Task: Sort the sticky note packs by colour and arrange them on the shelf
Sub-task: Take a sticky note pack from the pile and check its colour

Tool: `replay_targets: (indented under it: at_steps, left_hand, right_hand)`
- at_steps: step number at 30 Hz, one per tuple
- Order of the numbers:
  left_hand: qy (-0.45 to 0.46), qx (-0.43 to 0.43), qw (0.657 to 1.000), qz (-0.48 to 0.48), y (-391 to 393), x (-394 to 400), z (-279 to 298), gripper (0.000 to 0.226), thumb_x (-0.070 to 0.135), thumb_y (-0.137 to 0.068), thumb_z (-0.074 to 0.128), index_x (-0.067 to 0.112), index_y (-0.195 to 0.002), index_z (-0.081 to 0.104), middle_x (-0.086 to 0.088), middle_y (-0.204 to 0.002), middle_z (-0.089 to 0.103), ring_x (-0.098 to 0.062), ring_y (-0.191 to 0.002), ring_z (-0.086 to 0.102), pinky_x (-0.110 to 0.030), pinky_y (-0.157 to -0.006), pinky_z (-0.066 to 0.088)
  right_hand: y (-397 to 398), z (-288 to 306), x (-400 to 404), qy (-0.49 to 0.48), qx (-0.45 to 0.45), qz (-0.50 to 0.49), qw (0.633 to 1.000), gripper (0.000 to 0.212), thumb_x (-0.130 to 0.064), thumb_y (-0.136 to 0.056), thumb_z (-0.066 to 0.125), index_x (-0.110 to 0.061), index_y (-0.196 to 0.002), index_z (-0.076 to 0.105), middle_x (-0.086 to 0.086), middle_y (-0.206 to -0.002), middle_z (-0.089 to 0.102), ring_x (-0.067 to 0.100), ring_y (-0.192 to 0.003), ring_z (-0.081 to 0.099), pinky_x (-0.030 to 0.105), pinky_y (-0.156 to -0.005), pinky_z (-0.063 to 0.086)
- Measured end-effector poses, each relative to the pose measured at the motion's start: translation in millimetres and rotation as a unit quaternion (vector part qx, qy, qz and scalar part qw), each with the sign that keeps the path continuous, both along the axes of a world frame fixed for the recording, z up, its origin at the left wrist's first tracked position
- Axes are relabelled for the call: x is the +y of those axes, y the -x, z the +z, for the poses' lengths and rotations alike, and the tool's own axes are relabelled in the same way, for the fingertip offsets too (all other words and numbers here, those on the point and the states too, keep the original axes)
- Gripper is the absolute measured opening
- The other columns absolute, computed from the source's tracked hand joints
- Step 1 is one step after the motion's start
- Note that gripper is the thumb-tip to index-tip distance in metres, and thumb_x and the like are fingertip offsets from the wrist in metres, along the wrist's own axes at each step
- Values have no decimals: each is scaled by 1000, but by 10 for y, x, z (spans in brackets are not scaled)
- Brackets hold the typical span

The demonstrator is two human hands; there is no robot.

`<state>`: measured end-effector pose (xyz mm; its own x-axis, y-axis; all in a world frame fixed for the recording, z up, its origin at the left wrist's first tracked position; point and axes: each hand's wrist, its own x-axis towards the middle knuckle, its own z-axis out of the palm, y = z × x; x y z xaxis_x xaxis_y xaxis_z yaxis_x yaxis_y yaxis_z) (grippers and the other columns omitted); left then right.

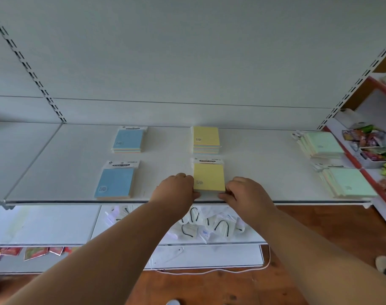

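Pinching yellow pack by near corners, left hand, right hand; probably light, stiff, slippery-wrapped.

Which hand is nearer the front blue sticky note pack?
Left. The left hand sits between the front blue sticky note pack and the front yellow pack; the right hand is beyond it.

Shelf: painted metal, matt white, smooth; slotted metal uprights same finish. Sticky note packs, e.g. front yellow pack: paper, matt, w/ glossy clear plastic wrap & printed card header. Floor: wood-look, brown, slight sheen. Snack packets at right: glossy plastic film.
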<state>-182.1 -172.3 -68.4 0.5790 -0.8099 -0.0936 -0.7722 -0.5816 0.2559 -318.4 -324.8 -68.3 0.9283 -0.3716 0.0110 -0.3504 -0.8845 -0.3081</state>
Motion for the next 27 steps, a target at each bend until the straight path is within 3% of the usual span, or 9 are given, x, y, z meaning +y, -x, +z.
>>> replay_targets:
  at_steps: [11, 15, 18, 20, 23, 25, 27]
  left_hand:
    - [-41, 27, 999, -3, 21, -35, 74, 27, 42, -94, 53, 15, -96, 56, -5, -100, 57, -27, -95, 58, -35, -78, 46]
    - [-43, 60, 997, 17, -5, -9, 122, 28, 47, -87, 60, 20, -87, 53, -1, -93, 53, -26, -96, 59, -33, -77, 46]
    - [-29, 68, 997, 37, -59, 60, 173, 46, 59, -79, 65, 20, -102, 57, 2, -98, 55, -21, -97, 57, -30, -76, 42]
    - [39, 125, 987, 90, -79, 80, 208, 48, 61, -79, 63, 22, -107, 57, 6, -97, 60, -17, -94, 59, -28, -76, 42]
    - [145, 270, 934, 185, -45, 37, 247, 30, 43, -89, 59, 16, -99, 64, 3, -83, 72, -22, -79, 67, -31, -77, 54]
    - [153, 280, 926, 200, -5, 5, 252, 20, 29, -88, 59, 14, -83, 71, -2, -71, 74, -26, -71, 69, -37, -76, 58]
    - [139, 256, 936, 199, 38, -10, 256, 18, 22, -86, 59, 15, -76, 72, -2, -69, 74, -23, -69, 69, -34, -73, 58]
  right_hand:
    - [42, 7, -17, -20, -11, -10, 1000, 29, -29, -91, 61, -16, -69, 47, -8, -67, 37, 20, -69, 44, 29, -61, 27]
    - [42, 36, -32, -33, 2, -16, 999, 29, -37, -88, 63, -17, -72, 50, -6, -73, 44, 18, -71, 48, 29, -62, 32]
    - [84, 79, -66, -60, -13, -54, 997, 34, -49, -79, 70, -18, -83, 57, -7, -80, 52, 13, -72, 52, 25, -64, 40]
    - [100, 105, -60, -119, -57, -90, 987, 31, -47, -81, 70, -19, -88, 59, -7, -81, 58, 9, -72, 55, 20, -64, 41]
    - [22, 138, -14, -246, -104, -169, 949, 19, -38, -90, 62, -19, -90, 67, -5, -81, 68, 10, -74, 62, 22, -68, 46]
    - [-61, 116, -3, -274, -102, -194, 937, 16, -30, -91, 62, -17, -92, 71, -2, -82, 71, 16, -76, 66, 32, -75, 53]
    - [-128, 90, 11, -291, -98, -207, 929, 14, -23, -89, 65, -13, -96, 72, 2, -83, 72, 21, -77, 69, 38, -80, 57]
